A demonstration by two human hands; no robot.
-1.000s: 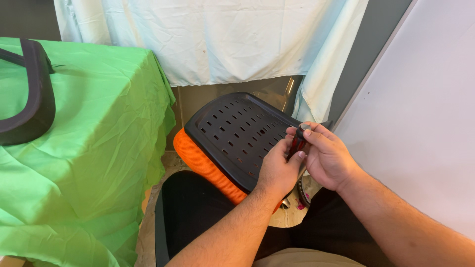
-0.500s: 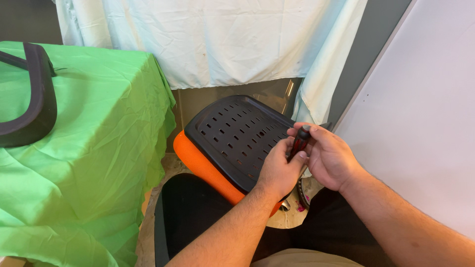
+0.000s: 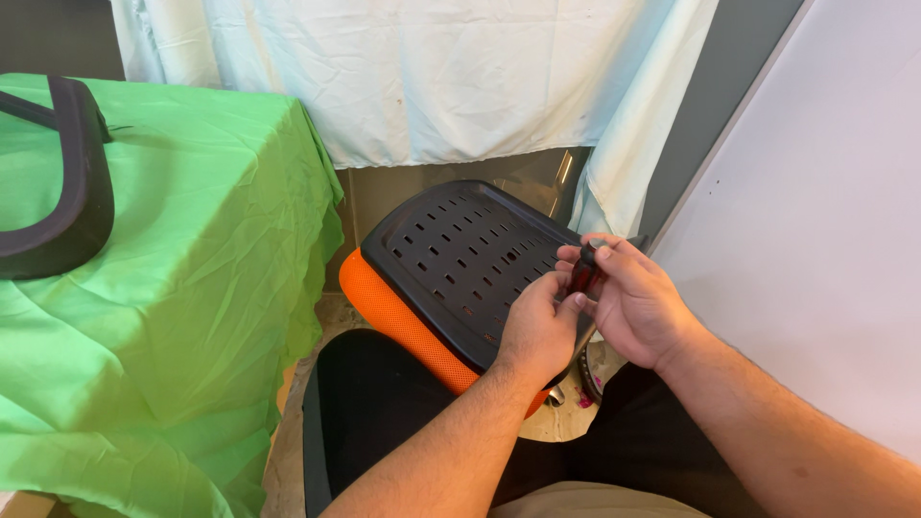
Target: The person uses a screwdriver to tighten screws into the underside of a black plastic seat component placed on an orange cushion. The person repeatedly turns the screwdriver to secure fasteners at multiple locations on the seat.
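Not much different from a moment ago: both the left hand (image 3: 537, 326) and right hand (image 3: 638, 307) still pinch the little red-and-black screwdriver (image 3: 585, 278) over the black seat panel's (image 3: 460, 259) right edge.

A small dark red-and-black tool (image 3: 585, 276), mostly hidden, held upright just above the slotted black panel (image 3: 460, 259) with orange padding

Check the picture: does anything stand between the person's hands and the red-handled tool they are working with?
Nothing visible does. The right hand grips the red-handled tool directly, and the left hand touches it with its fingertips, just above the black slotted panel.
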